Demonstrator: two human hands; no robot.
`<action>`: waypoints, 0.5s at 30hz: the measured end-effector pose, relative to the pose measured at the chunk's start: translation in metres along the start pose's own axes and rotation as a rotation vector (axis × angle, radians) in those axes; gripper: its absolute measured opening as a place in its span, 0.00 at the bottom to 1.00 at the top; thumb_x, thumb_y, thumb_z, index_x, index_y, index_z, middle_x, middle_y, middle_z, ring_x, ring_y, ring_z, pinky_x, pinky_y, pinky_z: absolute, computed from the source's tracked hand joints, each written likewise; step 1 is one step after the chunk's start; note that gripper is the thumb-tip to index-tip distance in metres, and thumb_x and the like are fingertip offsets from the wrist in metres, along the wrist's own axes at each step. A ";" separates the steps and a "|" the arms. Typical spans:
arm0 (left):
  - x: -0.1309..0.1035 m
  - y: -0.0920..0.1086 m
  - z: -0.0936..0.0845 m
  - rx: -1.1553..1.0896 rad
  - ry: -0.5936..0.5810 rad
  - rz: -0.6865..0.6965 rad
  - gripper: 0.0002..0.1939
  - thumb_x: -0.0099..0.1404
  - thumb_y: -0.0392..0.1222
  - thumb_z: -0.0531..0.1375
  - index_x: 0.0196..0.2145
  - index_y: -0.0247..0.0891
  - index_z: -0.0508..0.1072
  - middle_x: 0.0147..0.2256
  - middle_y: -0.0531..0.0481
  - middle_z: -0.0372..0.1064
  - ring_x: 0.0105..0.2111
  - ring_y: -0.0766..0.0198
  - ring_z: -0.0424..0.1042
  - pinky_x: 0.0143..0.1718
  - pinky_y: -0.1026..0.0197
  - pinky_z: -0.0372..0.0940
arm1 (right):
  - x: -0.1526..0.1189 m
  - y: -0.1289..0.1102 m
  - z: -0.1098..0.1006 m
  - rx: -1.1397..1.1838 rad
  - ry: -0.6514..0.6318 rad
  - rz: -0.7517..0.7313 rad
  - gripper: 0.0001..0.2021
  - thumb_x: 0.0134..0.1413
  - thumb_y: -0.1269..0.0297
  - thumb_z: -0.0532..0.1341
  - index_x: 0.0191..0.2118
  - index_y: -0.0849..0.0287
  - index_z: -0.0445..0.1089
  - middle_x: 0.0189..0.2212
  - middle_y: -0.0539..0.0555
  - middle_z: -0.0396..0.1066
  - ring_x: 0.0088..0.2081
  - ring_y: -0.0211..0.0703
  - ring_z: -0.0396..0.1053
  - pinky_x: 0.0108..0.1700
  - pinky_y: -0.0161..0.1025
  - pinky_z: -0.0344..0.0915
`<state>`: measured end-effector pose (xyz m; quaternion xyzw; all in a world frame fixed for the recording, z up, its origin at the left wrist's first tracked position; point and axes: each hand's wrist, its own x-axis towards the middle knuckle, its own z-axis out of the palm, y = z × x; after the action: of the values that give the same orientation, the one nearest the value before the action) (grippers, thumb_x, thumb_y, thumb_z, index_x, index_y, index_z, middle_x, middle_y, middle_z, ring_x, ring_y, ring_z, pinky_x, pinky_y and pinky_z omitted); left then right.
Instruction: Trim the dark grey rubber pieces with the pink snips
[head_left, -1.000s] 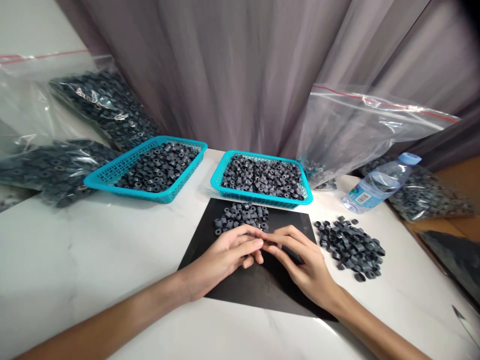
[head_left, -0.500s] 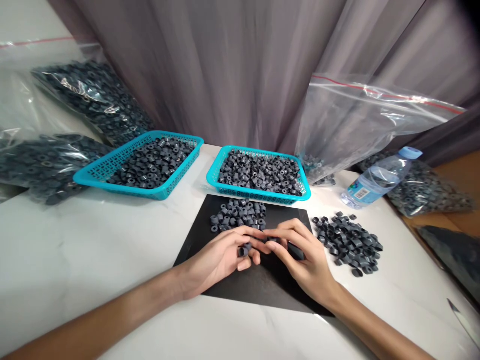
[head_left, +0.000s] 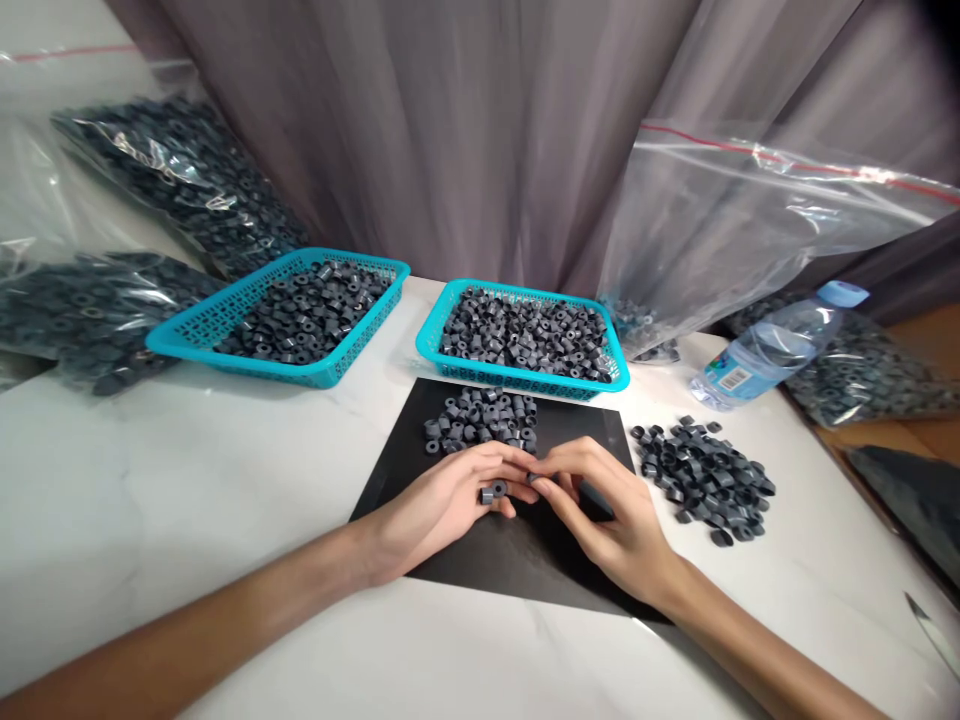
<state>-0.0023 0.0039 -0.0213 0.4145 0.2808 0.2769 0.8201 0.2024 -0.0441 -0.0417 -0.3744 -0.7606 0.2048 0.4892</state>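
My left hand (head_left: 442,498) is cupped over the black mat, its fingers curled around a couple of small dark grey cylindrical pieces (head_left: 493,492) with holes. My right hand (head_left: 611,500) meets it at the fingertips, thumb and index finger pinching another small dark piece (head_left: 533,478). That piece is partly hidden by the fingers. Just beyond my left hand, a pile of grey holed cylinders (head_left: 480,418) lies on the black mat (head_left: 480,560). To the right of my right hand, a heap of dark grey ring-like pieces (head_left: 709,480) rests on the white table.
Two turquoise baskets, the left one (head_left: 315,375) and the middle one (head_left: 525,382), hold many grey pieces. Clear bags of pieces (head_left: 180,170) lean at the left. A bag (head_left: 720,230) and a water bottle (head_left: 776,345) stand right, before a grey curtain (head_left: 420,130).
The view has shifted slightly. My left fingers have shifted around the pieces, which now lie side by side. My right thumb and index finger have closed in near the left fingertips.
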 end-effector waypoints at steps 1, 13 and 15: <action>0.000 0.000 0.000 -0.007 -0.001 -0.005 0.16 0.73 0.37 0.50 0.45 0.33 0.77 0.44 0.40 0.74 0.47 0.56 0.70 0.44 0.58 0.60 | 0.000 0.000 0.000 -0.006 -0.006 -0.005 0.13 0.65 0.77 0.61 0.51 0.55 0.72 0.39 0.53 0.69 0.33 0.38 0.67 0.34 0.37 0.67; 0.000 -0.003 0.006 -0.014 -0.064 0.023 0.17 0.74 0.38 0.51 0.45 0.33 0.80 0.47 0.39 0.76 0.48 0.55 0.71 0.49 0.54 0.62 | 0.000 0.002 -0.001 -0.034 -0.080 -0.025 0.22 0.68 0.77 0.57 0.62 0.53 0.67 0.44 0.57 0.71 0.43 0.42 0.71 0.40 0.38 0.71; 0.000 -0.002 0.007 -0.010 -0.067 0.016 0.17 0.75 0.39 0.51 0.45 0.33 0.80 0.47 0.39 0.76 0.47 0.56 0.72 0.50 0.54 0.62 | -0.001 0.001 -0.001 -0.043 -0.040 0.004 0.21 0.68 0.77 0.56 0.61 0.53 0.67 0.44 0.57 0.72 0.41 0.42 0.71 0.39 0.39 0.71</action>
<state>0.0024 -0.0008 -0.0194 0.4217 0.2487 0.2708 0.8289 0.2040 -0.0444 -0.0425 -0.3820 -0.7737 0.1969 0.4655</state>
